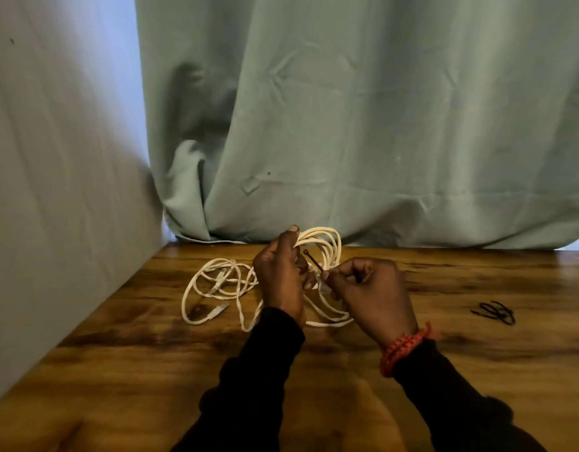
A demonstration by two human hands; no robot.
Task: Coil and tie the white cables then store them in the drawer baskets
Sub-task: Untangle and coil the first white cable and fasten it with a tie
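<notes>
A bunch of white loops, the coiled cable (324, 246), is held up off the table by the left hand (280, 278), with the fingers curled around it and the thumb on top. A thin black tie (312, 260) is pinched by the right hand (369, 291), with its fingers curled tight. The tie pokes up across the loops, and its small round tip is near the left thumb. It does not look wrapped all the way around yet.

Below the hands, part of the same white cable seems to hang down onto the wooden table (477, 370). More white cable, the loose cable (216, 288), is spread in a messy ring to the left, with two plugs lying in it. A small pile of spare ties (495, 313) is seen far off to the right. No drawer or basket is seen.

If the left grip is let go too soon, the loops could spring open. The tie could slip out, because it is so thin. The hanging part could be left out of the bundle, or get caught in the messy ring.
</notes>
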